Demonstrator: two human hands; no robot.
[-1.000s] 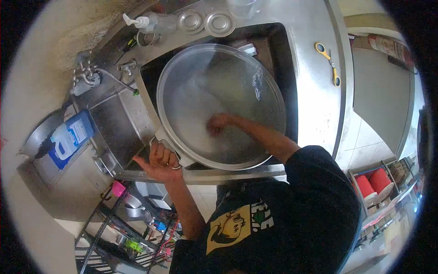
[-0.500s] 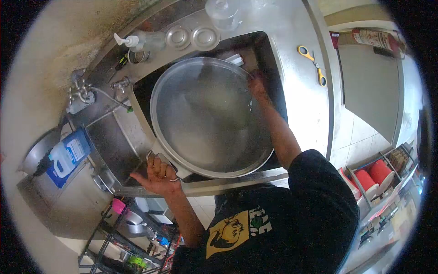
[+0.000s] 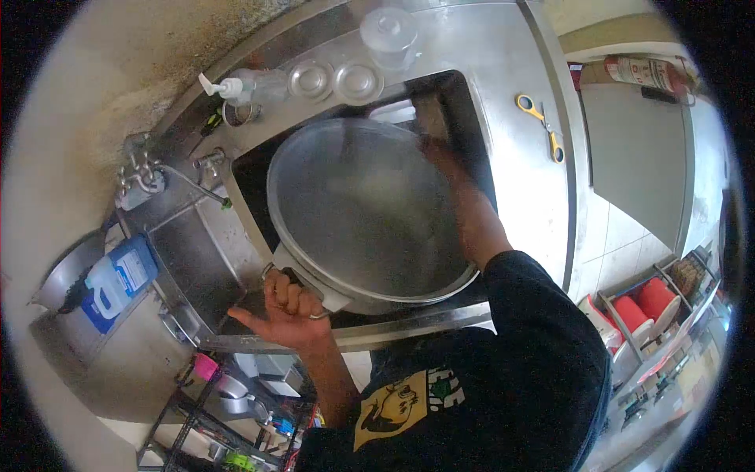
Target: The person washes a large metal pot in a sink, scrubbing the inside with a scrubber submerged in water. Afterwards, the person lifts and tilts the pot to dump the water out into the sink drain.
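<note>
A large, wide metal pot [image 3: 370, 212] is in the sink basin, its round mouth facing me. Its inside is dull grey, with a paler patch near the middle; I cannot tell whether it contains liquid. My left hand [image 3: 295, 311] wraps its fingers around the loop handle on the pot's near left side, thumb stuck out to the left. Across the mouth, my right hand [image 3: 442, 157] is at the far right rim, opposite that handle. It looks closed on the pot there, though its fingers are dark and blurred.
Around the sink [image 3: 481, 130] are a pump bottle [image 3: 255, 86], two small metal lids [image 3: 359, 82], a clear container [image 3: 389, 38] and yellow-handled scissors [image 3: 543, 126]. A faucet [image 3: 141, 169] stands left, near a blue-labelled jug [image 3: 118, 275]. A white object [image 3: 393, 112] lies behind the pot.
The view has shifted slightly. The pot has moved a little toward me and right, and more of its outer wall shows beside the left handle. Both hands stay at its sides.
</note>
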